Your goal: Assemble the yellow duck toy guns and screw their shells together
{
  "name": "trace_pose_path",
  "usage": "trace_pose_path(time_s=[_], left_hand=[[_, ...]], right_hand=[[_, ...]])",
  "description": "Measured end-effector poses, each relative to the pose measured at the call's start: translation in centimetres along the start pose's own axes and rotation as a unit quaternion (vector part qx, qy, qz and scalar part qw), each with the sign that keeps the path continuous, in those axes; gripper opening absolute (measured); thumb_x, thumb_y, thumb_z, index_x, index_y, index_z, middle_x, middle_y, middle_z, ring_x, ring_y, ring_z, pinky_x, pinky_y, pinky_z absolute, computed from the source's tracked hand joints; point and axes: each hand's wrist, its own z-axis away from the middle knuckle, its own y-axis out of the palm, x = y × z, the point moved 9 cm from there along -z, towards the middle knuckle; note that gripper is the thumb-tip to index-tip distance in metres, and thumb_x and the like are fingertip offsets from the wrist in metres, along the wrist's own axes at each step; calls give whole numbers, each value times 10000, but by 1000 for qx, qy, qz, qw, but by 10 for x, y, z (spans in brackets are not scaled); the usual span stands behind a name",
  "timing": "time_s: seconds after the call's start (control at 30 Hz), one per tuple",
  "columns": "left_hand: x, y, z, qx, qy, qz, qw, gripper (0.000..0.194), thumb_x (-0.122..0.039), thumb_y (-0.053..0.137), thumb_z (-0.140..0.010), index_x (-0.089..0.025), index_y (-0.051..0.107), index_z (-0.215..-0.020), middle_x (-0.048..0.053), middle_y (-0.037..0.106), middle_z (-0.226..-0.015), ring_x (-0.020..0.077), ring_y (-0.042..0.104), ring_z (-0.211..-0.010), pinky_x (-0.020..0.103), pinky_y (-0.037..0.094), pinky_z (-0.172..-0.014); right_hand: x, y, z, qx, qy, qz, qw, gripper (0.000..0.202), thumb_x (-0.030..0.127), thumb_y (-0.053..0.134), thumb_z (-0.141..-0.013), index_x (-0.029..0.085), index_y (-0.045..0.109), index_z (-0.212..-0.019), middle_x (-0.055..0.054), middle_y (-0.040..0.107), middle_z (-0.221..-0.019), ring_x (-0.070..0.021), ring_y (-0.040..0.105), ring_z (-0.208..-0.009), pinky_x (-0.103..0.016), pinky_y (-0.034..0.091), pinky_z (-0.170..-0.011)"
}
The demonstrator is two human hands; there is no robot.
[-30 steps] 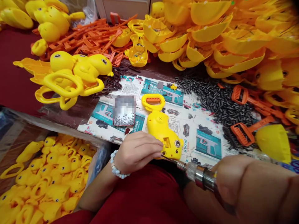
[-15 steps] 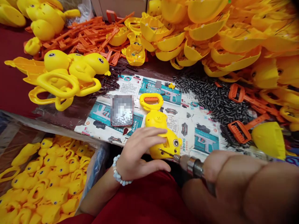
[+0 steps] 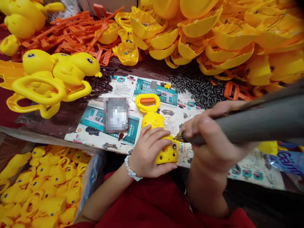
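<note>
Yellow duck-shaped pieces [image 3: 47, 186] fill a plastic-lined box [image 3: 93, 171] at the lower left, below the edge of a dark maroon tabletop [image 3: 71, 109]. On that surface, duck toys with ring handles [image 3: 73, 68] lie heaped, with orange plastic parts [image 3: 71, 33] piled behind them and thin dark rods [image 3: 101, 84] to their right. A greyish panel [image 3: 109, 4] stands at the back.

Rightward, a printed sheet [image 3: 76, 134] covers the middle of the tabletop, bearing a small tray [image 3: 116, 114], its contents mostly blurred. Beside it, the yellow duck toy [image 3: 153, 120] lies on the sheet near its front edge. The left hand [image 3: 150, 147] holds it, fingers partly curled over its body, thumb along the near side.

The right hand's [image 3: 213, 139] fingers are closed around a grey power screwdriver [image 3: 239, 123], tip at the toy; contact is unclear. Small black cylinders [image 3: 201, 91] spread behind, below stacked yellow shells [image 3: 237, 41]. A purple-blue packet [image 3: 286, 161] lies far right.
</note>
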Motion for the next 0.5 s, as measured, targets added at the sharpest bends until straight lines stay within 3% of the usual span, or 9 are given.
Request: trace_pose_path(time_s=[0.17,0.4,0.5], left_hand=[[4,-3,-1,-23,0,42,999,401,-484,641,-798,-161,560,-1021,117,683,-1083,229,593,-1105,408,298,-1088],[3,-2,-1,-17,-6,59,998,376,-458,655,-783,-159,583,-999,103,693,-1067,225,599,-1104,405,287,-1107],[-4,-3,1,13,-9,47,999,356,-443,641,-808,-144,595,-998,113,679,-1087,225,588,-1113,408,286,-1110]], right_hand=[[-15,3,3,31,8,-26,999,197,61,598,-702,182,488,-811,87,486,-536,-82,451,-367,-250,409,-402],[-14,-6,11,33,-1,-33,999,206,55,615,-743,187,489,-840,66,498,-586,-102,481,-419,-279,437,-447],[-9,-5,19,30,15,-24,999,219,60,626,-730,193,473,-815,71,497,-579,-111,479,-427,-296,436,-459]])
